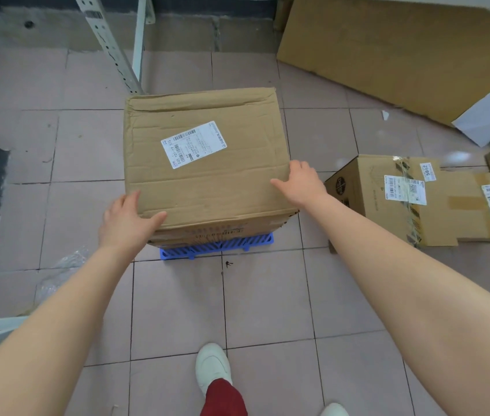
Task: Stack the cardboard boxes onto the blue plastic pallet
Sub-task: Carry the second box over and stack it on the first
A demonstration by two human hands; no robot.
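Observation:
A large brown cardboard box (207,163) with a white shipping label sits on top of a stack over the blue plastic pallet (216,247), of which only the near edge shows. Another box edge (207,234) peeks out beneath it. My left hand (126,217) grips the box's near left corner, thumb on top. My right hand (300,184) lies on the box's right edge, fingers spread over the top. Two more labelled cardboard boxes (387,199) (483,205) lie on the floor to the right.
A flattened cardboard sheet (387,55) leans at the back right over white board. Metal shelf uprights (108,43) stand behind the stack on the left. Clear plastic wrap (63,268) lies on the tiled floor at left. My white shoe (212,366) is below.

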